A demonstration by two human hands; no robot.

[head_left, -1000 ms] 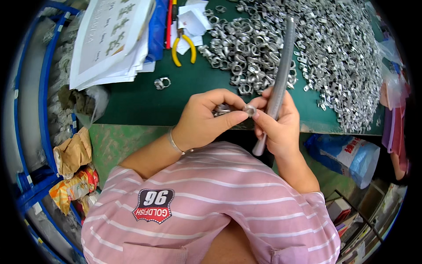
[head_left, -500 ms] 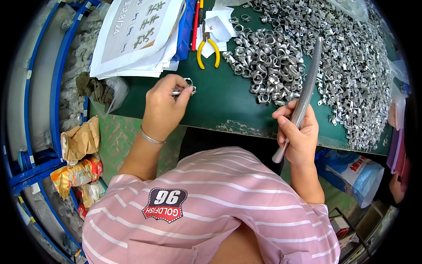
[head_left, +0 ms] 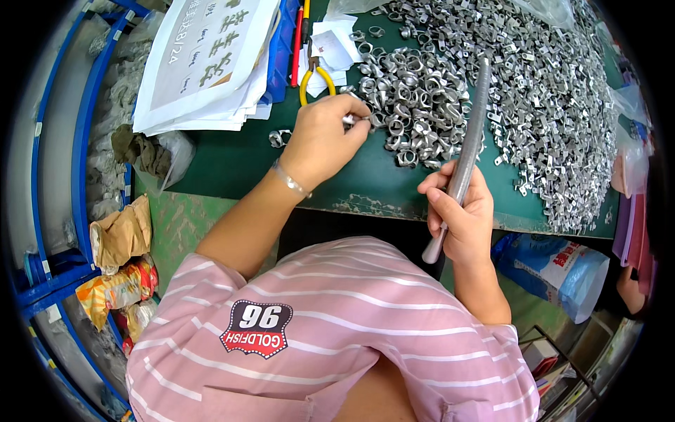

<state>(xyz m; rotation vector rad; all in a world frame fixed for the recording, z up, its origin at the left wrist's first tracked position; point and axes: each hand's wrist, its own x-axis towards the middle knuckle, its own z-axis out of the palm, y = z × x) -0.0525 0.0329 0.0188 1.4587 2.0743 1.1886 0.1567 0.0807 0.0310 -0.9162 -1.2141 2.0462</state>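
My right hand (head_left: 460, 211) is wrapped round a tapered grey metal ring mandrel (head_left: 470, 133). Its narrow end points away from me over the heaps, and the other end comes out below my palm. My left hand (head_left: 327, 137) reaches to the left edge of a pile of silver metal rings (head_left: 415, 105). Thumb and forefinger pinch a metal ring (head_left: 349, 121) there, mostly covered by the fingers. On the green table, left of that hand, lie a couple of loose rings (head_left: 279, 137).
A large heap of small metal tabs (head_left: 555, 126) covers the table's right side. Yellow-handled pliers (head_left: 316, 81), a red pen (head_left: 297, 49) and stacked paper sheets (head_left: 204, 70) lie at the back left. A blue bag (head_left: 555, 274) is below the right edge; blue shelving (head_left: 88, 141) stands left.
My left hand has moved right, from above the loose rings to the ring pile, leaving those rings on the table. My right hand still holds the mandrel. The whole view has shifted slightly.
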